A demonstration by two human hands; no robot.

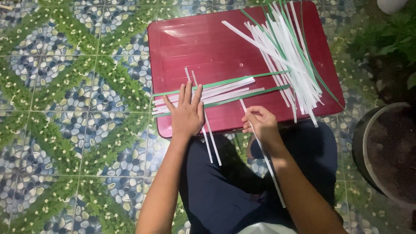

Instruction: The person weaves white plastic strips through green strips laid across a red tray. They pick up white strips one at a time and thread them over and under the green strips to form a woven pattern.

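Observation:
A dark red plastic board [208,43] lies on the tiled floor in front of my knees. Across its near part runs a row of white and green paper strips [225,91], laid side by side. My left hand [187,113] presses flat on the left end of that row, where two upright white strips [210,138] cross it. My right hand [260,122] pinches one long white strip [271,171] that crosses the board's near edge and hangs down past my leg. A loose pile of white and green strips [286,52] lies on the board's far right.
The floor tiles [65,108] show a pebble and green leaf pattern. A large grey plant pot with soil [381,151] stands at the right, with green leaves [390,34] above it. My legs in dark trousers [225,190] are folded below the board.

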